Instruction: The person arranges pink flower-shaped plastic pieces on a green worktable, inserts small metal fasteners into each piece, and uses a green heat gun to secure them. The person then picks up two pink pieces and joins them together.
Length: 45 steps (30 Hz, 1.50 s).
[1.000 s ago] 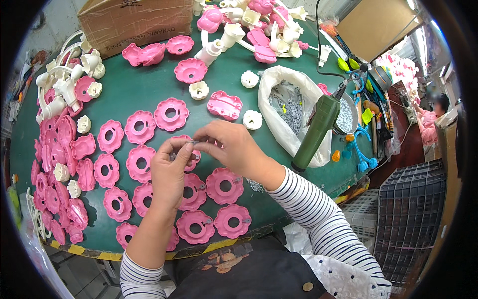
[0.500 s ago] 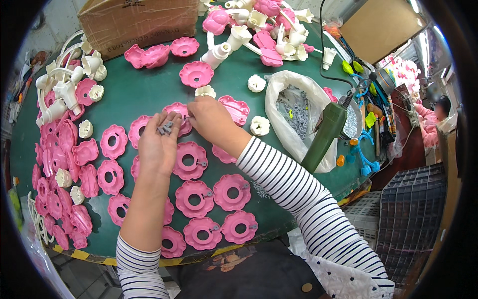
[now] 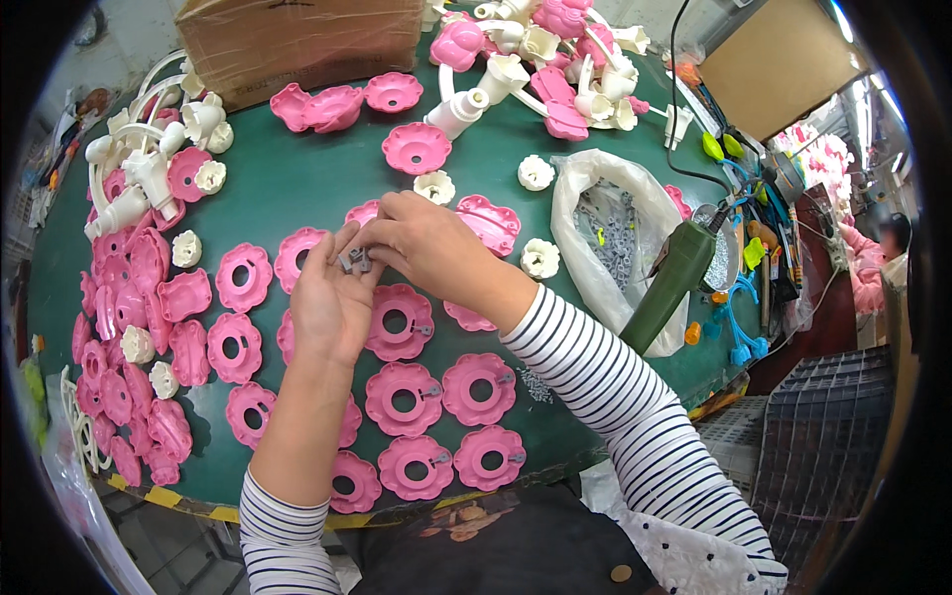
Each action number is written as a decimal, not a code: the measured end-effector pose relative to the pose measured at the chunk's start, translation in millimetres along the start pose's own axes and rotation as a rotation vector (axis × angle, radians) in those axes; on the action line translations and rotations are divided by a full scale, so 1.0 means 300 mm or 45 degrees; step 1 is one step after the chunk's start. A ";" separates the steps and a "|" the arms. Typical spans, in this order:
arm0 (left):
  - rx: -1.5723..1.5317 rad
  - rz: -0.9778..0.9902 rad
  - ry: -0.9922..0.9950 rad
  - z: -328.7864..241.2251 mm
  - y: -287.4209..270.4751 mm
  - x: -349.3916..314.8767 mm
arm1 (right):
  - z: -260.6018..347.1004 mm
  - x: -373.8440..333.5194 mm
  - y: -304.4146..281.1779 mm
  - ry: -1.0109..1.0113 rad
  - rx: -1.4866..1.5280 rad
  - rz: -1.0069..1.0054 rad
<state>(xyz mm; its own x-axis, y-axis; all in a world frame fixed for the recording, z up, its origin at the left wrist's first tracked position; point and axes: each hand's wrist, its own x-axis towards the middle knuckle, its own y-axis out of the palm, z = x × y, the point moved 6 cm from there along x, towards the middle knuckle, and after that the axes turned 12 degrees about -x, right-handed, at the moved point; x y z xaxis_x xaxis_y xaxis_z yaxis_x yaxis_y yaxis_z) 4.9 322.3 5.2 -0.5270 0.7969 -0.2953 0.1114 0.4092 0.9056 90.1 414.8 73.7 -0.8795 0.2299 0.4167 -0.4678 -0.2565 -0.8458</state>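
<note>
My left hand (image 3: 329, 312) is palm up, with several small grey plastic parts (image 3: 355, 261) cupped in its fingers. The thumb and fingertips of my right hand (image 3: 428, 246) are pinched together at these parts, partly covering them. Below and around my hands lie rows of pink scalloped discs (image 3: 400, 349) with round center holes. Discs nearer the table's front edge, such as one pink disc (image 3: 412, 488), carry a small grey part beside the hole. My hands and left forearm hide some of the discs.
A white plastic bag (image 3: 567, 223) of grey parts lies right of my hands, with a green corded power screwdriver (image 3: 666, 288) against it. Pink pieces (image 3: 129, 297) are heaped at left. A cardboard box (image 3: 297, 50) stands behind. Another person (image 3: 868, 263) sits at far right.
My right hand has come from a pink disc beyond the left hand back to the grey parts in my left palm. The whole view has shifted slightly.
</note>
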 end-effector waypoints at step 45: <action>0.415 -0.108 0.304 -0.237 -0.107 -0.308 | 0.296 0.028 0.094 0.045 0.538 0.057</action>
<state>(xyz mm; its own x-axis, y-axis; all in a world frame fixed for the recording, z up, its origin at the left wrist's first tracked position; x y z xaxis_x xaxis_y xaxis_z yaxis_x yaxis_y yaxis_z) -9.9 203.8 25.2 -0.7220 0.6445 -0.2515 0.2998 0.6191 0.7259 61.7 326.3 83.0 -0.8997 0.2400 0.3645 -0.4303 -0.6277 -0.6488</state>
